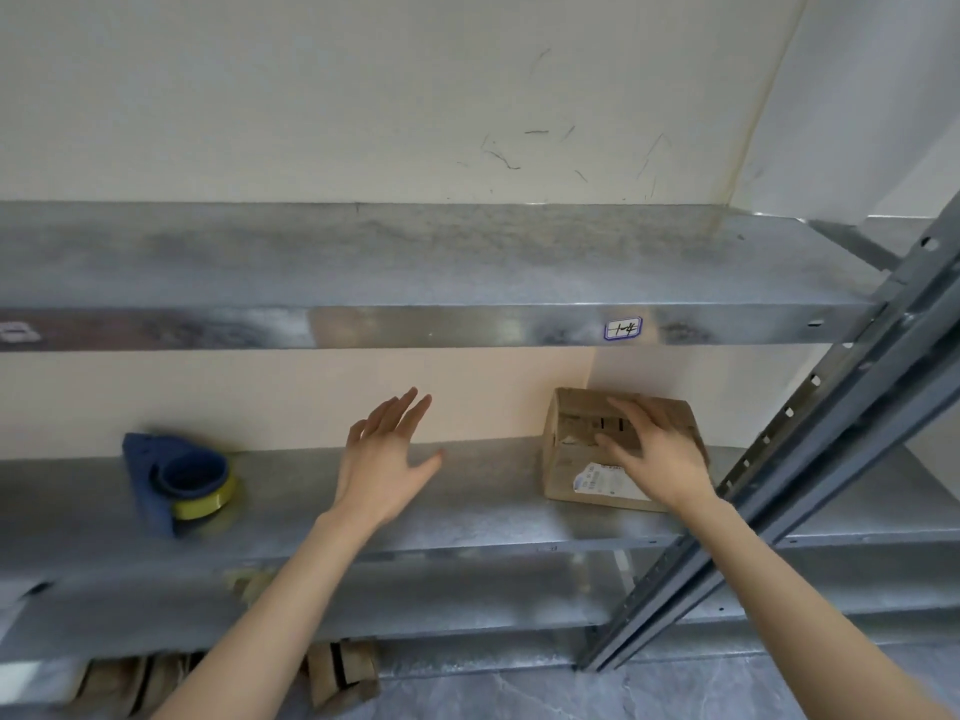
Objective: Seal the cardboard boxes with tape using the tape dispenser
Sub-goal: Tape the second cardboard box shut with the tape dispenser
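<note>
Cardboard box (569, 439) under our flat right hand (660, 459), left hand (384, 459) spread and empty; we judge it's being positioned, the dispenser (176, 480) to be grasped next.

A galvanized top shelf (415, 262) spanned the view. A small handwritten label (623, 328) sat on its front edge, toward the right. Above it rose a scuffed wall (363, 96); right of it slanted a perforated post (831, 439); far below lay grey floor (519, 693).
</note>
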Demonstrator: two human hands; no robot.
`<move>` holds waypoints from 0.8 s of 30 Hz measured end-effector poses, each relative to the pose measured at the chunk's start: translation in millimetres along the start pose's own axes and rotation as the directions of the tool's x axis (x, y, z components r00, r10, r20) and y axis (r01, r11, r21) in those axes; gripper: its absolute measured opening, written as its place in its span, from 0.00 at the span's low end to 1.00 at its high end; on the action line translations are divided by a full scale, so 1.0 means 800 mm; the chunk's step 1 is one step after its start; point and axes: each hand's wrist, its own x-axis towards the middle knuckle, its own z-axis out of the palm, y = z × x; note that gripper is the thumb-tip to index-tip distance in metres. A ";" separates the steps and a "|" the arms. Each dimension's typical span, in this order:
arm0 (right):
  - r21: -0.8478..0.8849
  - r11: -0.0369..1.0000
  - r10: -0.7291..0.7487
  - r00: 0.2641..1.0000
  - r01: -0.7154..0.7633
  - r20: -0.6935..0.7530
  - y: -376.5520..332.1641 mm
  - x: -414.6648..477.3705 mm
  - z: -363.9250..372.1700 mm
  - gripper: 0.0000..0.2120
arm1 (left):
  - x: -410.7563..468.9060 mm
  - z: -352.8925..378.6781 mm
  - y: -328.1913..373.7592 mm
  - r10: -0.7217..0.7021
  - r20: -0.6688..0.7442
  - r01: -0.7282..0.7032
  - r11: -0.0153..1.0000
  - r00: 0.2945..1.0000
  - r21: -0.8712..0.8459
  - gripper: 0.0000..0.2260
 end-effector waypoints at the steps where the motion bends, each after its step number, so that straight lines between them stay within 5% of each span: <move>1: -0.011 1.000 -0.008 1.000 0.008 -0.025 -0.019 0.002 0.003 0.27 | -0.005 -0.007 -0.006 -0.012 -0.019 0.012 1.000 1.000 0.010 0.38; 11: 0.016 0.987 -0.163 0.977 0.162 0.138 -0.225 0.027 0.075 0.32 | -0.072 -0.067 -0.124 -0.152 -0.140 0.164 0.984 0.978 0.076 0.35; 24: 0.099 0.904 -0.428 0.868 0.417 0.253 -0.560 0.011 0.176 0.30 | -0.205 -0.177 -0.394 -0.310 -0.273 0.351 0.929 0.911 0.116 0.35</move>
